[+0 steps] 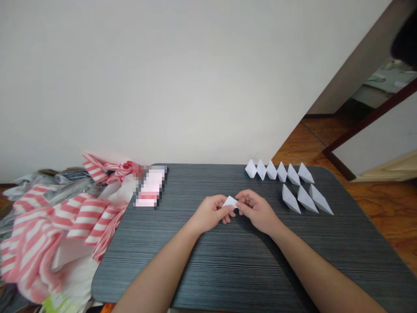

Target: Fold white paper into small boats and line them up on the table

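Note:
Both hands meet over the middle of the table, pinching one small piece of folded white paper [230, 201] whose peak points away from me. Thumb and fingers of my left hand [211, 213] grip its left side. My right hand [256, 210] pinches the right corner between thumb and fingers. To the right stand several folded white paper boats [271, 170] in a back row, with three more paper boats [306, 199] in a row nearer me. Part of the held paper is hidden behind my fingers.
The dark wood-grain table [202, 261] has rounded corners and meets a white wall [195, 87]. A blurred-out pinkish item [150, 187] lies at its left edge. Red-and-white striped cloth [81, 215] is heaped beyond that edge. Wooden floor [296, 141] shows at right.

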A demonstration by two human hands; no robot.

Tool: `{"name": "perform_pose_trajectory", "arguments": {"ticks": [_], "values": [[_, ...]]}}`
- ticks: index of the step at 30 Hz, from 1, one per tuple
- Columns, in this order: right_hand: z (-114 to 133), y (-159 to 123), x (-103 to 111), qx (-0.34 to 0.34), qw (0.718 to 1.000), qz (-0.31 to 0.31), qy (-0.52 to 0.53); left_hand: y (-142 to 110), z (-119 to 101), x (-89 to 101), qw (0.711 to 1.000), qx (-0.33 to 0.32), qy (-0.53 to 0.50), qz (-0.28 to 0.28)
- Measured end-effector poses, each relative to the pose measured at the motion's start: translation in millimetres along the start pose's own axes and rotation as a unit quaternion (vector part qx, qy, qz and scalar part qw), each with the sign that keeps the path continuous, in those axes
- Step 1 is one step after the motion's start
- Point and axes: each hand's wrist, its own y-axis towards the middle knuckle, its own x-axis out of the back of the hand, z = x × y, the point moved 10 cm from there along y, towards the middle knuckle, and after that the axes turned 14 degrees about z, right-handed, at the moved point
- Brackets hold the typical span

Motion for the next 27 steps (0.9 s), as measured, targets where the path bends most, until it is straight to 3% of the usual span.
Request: {"name": "perform_pose_trajectory", "arguments": {"ticks": [7,13,27], "values": [[0.2,0.5,-4.4,-0.026,0.999,0.018,-0.026,-0.9,1.1,2.8,1.0,-0.002,0.01,-0.013],[4.0,-1.0,-4.1,-0.081,0.983,0.032,-0.165,-1.1,0.6,3.8,1.0,-0.002,0.012,-0.021],[15.7,-0.6,-11.0,-0.051,0.978,0.044,-0.198,-2.2,-0.5,-2.9,0.999,0.019,0.042,0.011]]}}
